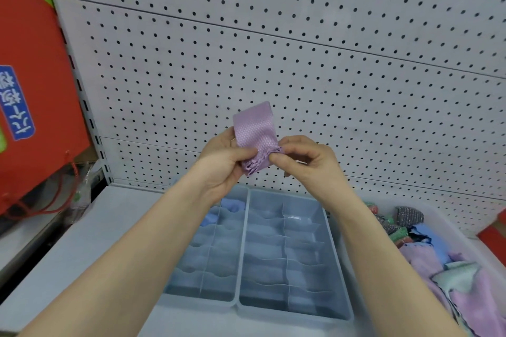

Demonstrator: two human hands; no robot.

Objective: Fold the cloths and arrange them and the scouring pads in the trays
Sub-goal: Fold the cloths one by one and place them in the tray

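Note:
A folded pink cloth [256, 131] is held up in front of the pegboard, above the trays. My left hand [224, 159] grips its lower left side with the thumb across the front. My right hand [306, 157] pinches its lower right corner. Below stand two grey divided trays side by side, the left tray [241, 243] and the right tray [343, 268]. Folded blue cloths [232, 204] sit in the far compartments of the left tray. A white bin [443, 216] at the right holds loose pink and blue cloths [471, 290] and scouring pads [408, 216].
A white pegboard wall [301, 49] rises right behind the trays. A red bag [35, 85] with a blue label and cord handles stands at the left, beyond the shelf upright. The trays and bin rest on a grey shelf [90, 241].

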